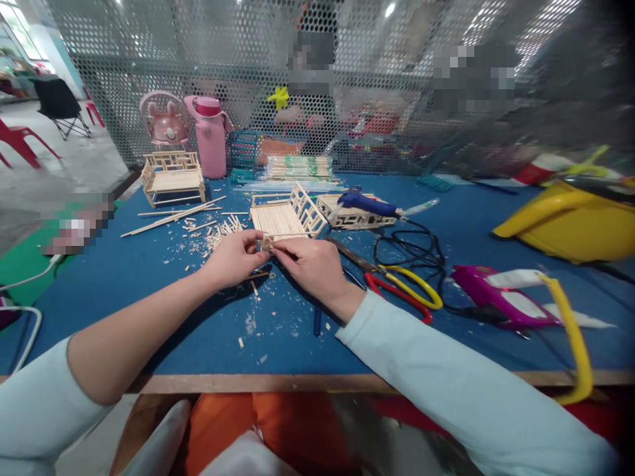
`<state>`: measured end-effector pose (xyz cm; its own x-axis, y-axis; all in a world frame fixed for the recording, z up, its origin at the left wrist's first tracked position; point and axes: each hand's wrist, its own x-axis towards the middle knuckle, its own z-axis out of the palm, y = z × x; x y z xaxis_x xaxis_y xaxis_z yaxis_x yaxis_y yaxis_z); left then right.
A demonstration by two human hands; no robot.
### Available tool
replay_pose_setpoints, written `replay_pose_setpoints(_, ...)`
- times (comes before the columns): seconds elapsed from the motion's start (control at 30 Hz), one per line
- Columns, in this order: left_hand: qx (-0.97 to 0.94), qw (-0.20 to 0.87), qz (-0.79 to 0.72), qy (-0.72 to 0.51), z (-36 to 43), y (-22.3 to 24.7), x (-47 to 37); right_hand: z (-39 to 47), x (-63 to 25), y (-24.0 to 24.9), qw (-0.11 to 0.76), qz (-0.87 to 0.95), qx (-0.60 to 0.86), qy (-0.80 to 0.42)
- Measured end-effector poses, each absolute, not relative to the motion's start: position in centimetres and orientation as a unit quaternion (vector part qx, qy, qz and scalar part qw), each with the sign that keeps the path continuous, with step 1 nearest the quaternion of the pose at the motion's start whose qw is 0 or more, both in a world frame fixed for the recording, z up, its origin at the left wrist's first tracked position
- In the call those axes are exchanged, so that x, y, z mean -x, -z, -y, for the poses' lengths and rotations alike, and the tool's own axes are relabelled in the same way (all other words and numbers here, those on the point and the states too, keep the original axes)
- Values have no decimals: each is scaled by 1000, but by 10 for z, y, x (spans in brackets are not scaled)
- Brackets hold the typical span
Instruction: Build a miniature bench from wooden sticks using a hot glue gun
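Note:
My left hand (pixel 233 256) and my right hand (pixel 315 264) meet over the middle of the blue table. Between their fingertips they pinch a small piece made of wooden sticks (pixel 266 243); its exact form is partly hidden by my fingers. Just behind it stands a miniature stick bench (pixel 280 217) with a slatted seat and a latticed side. Cut stick pieces (pixel 223 230) lie in a pile beyond my left hand. Scissors (pixel 397 281) with red and yellow handles rest right of my right hand, blades toward it.
A finished-looking stick bench (pixel 173 182), pink bottle (pixel 211 139) and packaged sticks (pixel 297 167) stand at the back. A blue glue gun (pixel 370 201) lies on another stick frame (pixel 342 215), its black cord (pixel 421 248) looping rightward. A perforated metal screen (pixel 248 66) closes off the far side.

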<state>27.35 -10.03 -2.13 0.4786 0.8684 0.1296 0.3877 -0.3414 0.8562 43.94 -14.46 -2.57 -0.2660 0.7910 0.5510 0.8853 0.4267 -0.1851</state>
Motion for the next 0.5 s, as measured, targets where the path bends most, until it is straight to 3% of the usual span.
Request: replay_pose_setpoints(0.5, -761, 430, -370, -315, 96, 28, -278, 148, -437, 17, 228, 776, 574, 129)
